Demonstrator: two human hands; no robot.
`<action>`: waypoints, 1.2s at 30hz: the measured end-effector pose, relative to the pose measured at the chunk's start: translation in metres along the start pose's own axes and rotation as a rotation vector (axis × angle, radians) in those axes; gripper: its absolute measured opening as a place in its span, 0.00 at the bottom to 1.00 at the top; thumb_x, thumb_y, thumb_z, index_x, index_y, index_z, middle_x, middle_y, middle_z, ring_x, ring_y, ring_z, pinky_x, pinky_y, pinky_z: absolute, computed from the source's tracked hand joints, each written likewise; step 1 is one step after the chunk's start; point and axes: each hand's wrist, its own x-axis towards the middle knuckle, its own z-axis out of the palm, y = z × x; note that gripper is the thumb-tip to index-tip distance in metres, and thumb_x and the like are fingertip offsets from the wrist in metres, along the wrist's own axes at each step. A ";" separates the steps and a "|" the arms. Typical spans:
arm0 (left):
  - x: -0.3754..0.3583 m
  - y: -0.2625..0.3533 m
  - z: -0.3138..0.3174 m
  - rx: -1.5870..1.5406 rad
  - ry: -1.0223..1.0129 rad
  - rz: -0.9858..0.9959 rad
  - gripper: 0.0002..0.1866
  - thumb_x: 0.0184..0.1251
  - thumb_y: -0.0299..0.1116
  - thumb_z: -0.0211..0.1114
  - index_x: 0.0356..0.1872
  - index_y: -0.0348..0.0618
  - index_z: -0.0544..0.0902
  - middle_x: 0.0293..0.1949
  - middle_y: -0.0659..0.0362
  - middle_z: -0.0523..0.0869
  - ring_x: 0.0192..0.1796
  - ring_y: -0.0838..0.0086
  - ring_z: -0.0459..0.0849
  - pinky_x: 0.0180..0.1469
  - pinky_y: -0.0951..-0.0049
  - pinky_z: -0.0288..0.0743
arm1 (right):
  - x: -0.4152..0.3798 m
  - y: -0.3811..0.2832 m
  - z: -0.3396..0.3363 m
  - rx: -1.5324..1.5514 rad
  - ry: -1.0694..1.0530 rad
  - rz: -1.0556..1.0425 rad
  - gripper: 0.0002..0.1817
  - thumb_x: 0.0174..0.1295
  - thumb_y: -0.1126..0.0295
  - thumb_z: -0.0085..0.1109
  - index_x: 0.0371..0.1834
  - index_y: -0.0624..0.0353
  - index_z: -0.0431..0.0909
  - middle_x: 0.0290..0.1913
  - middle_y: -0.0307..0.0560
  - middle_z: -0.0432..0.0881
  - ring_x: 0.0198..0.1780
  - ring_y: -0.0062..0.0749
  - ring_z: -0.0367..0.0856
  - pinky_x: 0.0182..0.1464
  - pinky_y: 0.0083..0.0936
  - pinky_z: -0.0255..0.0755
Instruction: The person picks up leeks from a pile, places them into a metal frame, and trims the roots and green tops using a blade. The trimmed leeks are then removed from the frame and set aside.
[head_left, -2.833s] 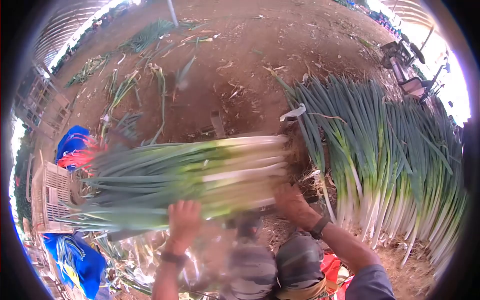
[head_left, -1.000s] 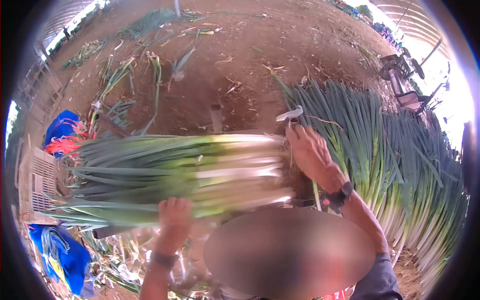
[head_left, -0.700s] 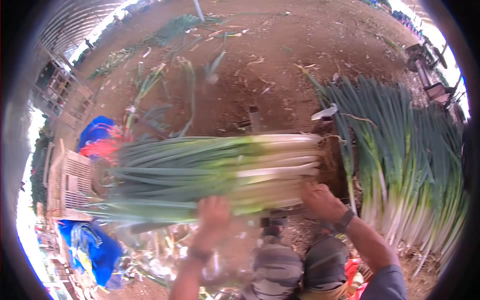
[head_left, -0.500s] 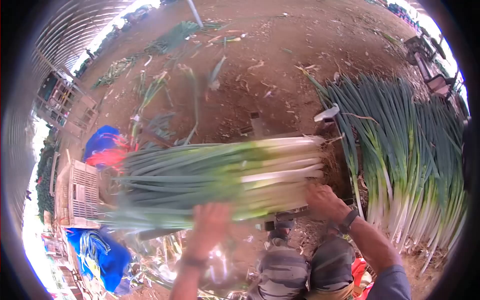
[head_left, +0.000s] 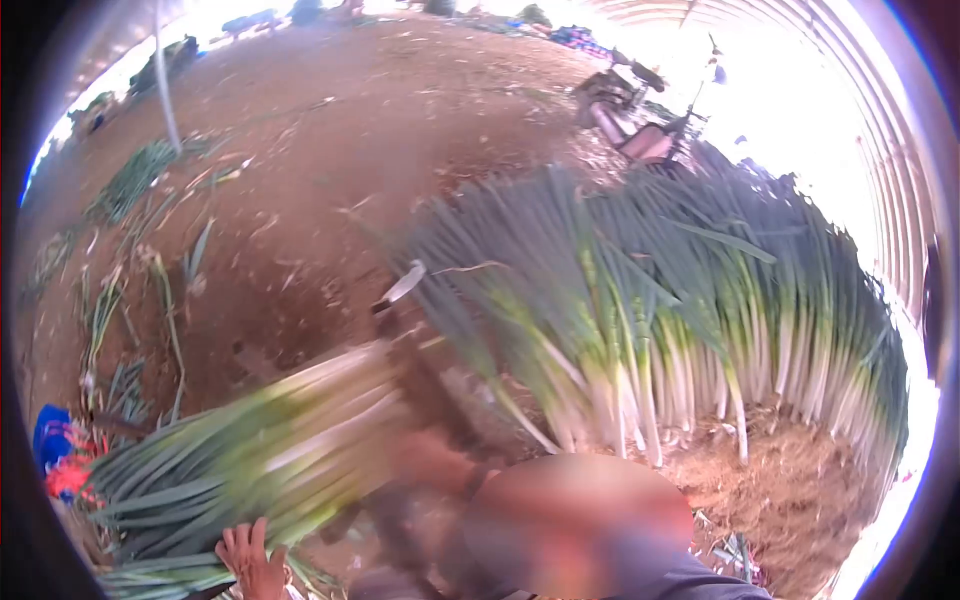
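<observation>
A large pile of long green onions [head_left: 250, 450] lies at the lower left, green leaves to the left and white stems to the right. My left hand [head_left: 252, 562] rests on the leaves along the pile's near side, its fingers spread. By the white root ends is my right hand [head_left: 430, 462], smeared by motion, so its fingers cannot be made out. A blurred oval patch hides part of the area around my right arm.
A long bank of green onions [head_left: 640, 330] stands upright on the right, roots down on brown soil. A wheeled machine [head_left: 640, 135] is behind it. Loose leaves [head_left: 135, 180] litter the ground at the left, near a thin pole [head_left: 165, 90]. Blue and red bundles [head_left: 60, 455] sit at the left edge.
My view has swung to the right, so the pile appears lower left and more of the standing bank shows. My left hand, blurred before, now shows spread fingers on the leaves.
</observation>
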 end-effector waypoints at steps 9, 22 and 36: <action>0.013 -0.015 0.035 0.068 -0.088 -0.043 0.34 0.71 0.60 0.65 0.76 0.66 0.75 0.74 0.58 0.77 0.76 0.54 0.69 0.73 0.39 0.62 | -0.075 0.023 -0.092 0.439 0.510 0.125 0.16 0.64 0.71 0.63 0.55 0.61 0.78 0.50 0.57 0.80 0.48 0.50 0.84 0.47 0.40 0.82; 0.027 -0.052 0.068 0.146 -0.331 -0.141 0.39 0.80 0.69 0.47 0.85 0.67 0.58 0.86 0.60 0.58 0.87 0.56 0.51 0.83 0.38 0.47 | -0.362 0.097 -0.019 0.590 0.254 1.375 0.28 0.59 0.50 0.74 0.47 0.65 0.82 0.43 0.63 0.85 0.48 0.59 0.84 0.50 0.48 0.78; 0.023 -0.059 0.070 -0.268 -0.340 -0.097 0.38 0.84 0.65 0.40 0.86 0.59 0.54 0.87 0.62 0.54 0.88 0.63 0.47 0.87 0.53 0.36 | -0.421 0.122 0.042 -0.189 0.342 1.327 0.34 0.61 0.57 0.71 0.66 0.63 0.72 0.60 0.66 0.77 0.58 0.62 0.79 0.60 0.51 0.76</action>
